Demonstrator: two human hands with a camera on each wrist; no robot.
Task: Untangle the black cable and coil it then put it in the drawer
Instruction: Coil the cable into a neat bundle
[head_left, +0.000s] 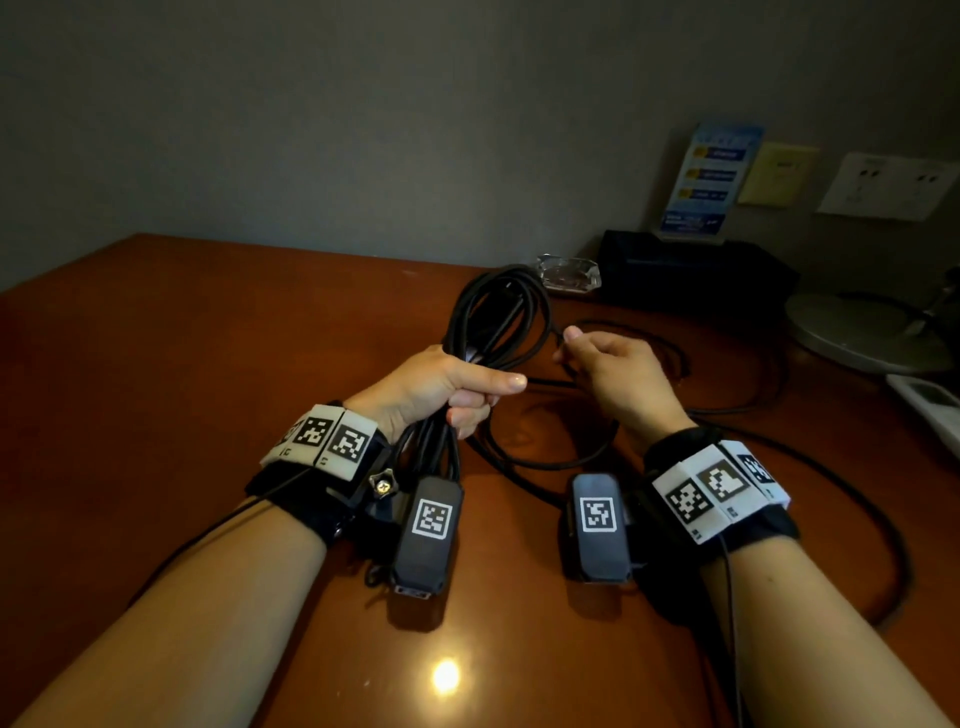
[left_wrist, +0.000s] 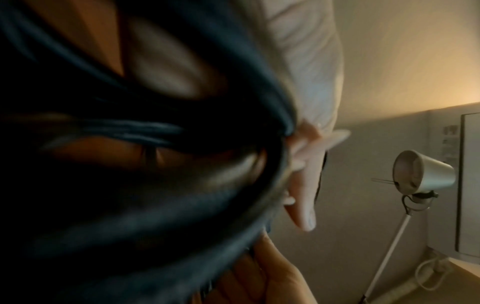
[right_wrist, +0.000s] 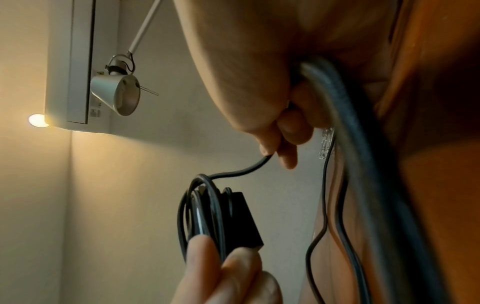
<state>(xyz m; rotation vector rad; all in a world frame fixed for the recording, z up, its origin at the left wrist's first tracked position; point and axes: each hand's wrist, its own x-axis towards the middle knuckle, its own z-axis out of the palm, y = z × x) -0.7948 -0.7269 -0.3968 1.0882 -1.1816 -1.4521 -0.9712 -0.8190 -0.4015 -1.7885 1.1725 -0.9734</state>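
On the brown surface (head_left: 208, 322), toward its middle, the left hand (head_left: 441, 387) is fisted around a bundle of black cable (head_left: 498, 317) loops, thumb laid across the top; the loops stand up above the fist and their lower ends hang past the wrist. In the left wrist view the cable fills most of the picture as a dark blur, so nothing finer shows there.

Just right of the bundle, the right hand (head_left: 618, 374) pinches a single strand between thumb and fingertips, with the other fingers curled; the right wrist view shows that strand running from the pinch down to the coil. The rest of the cable lies slack on the surface in wide loops, near and to the right of the right wrist.

Risks, as I judge them: the slack crosses itself on the surface, so a quick pull could draw a crossing into a knot. The left hand's grip holds many loops at once, and if it loosens the coil could spring apart. The trailing cable passes close to the lamp (head_left: 862, 332) base at the far right and could snag there or drag on it.

Containers: a glass ashtray (head_left: 569, 273) sits behind the coil; whether anything is in it I cannot tell. A black box (head_left: 691, 267) stands beside it, with a card stand on top. No drawer is in view.
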